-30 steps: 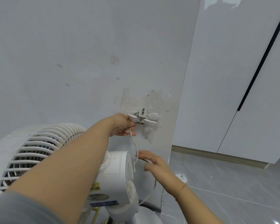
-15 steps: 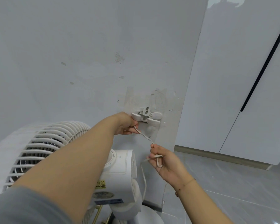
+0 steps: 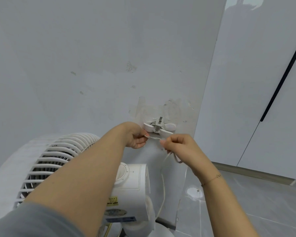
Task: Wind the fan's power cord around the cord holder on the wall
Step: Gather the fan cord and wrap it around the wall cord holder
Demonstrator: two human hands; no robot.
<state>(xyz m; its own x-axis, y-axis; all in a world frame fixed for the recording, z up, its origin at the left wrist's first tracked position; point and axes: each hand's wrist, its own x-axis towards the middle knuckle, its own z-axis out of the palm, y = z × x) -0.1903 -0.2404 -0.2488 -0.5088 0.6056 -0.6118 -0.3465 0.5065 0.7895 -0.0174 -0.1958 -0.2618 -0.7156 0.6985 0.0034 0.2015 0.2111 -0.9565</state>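
White power cord (image 3: 155,138) ran taut just below the wall's cord holder (image 3: 158,128), pinched by the left hand (image 3: 135,136) and the right hand (image 3: 179,146), likely to keep tension for winding, slack trailing toward the fan (image 3: 61,166).

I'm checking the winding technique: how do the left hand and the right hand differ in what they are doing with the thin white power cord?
The left hand pinches the thin white power cord just beside the white wall-mounted cord holder; the right hand grips it farther out. Slack loops and trails down from the right hand only. Both hold one short taut span.
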